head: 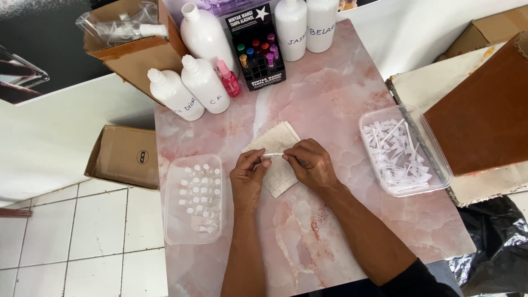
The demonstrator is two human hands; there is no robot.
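Pink marbled desk (341,99): left hand (247,179) and right hand (311,162) pinch a thin white tube (273,155) between them above a cloth (278,159); capped vials fill the tray (193,199) beside the left hand.

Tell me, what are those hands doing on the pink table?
A person's left hand and right hand pinch the two ends of a thin white tube above a small beige cloth on the pink marble table. By the left hand, a clear tray holds little clear bottles. On the right, another clear tub holds white plastic parts. Big white bottles stand at the far edge.
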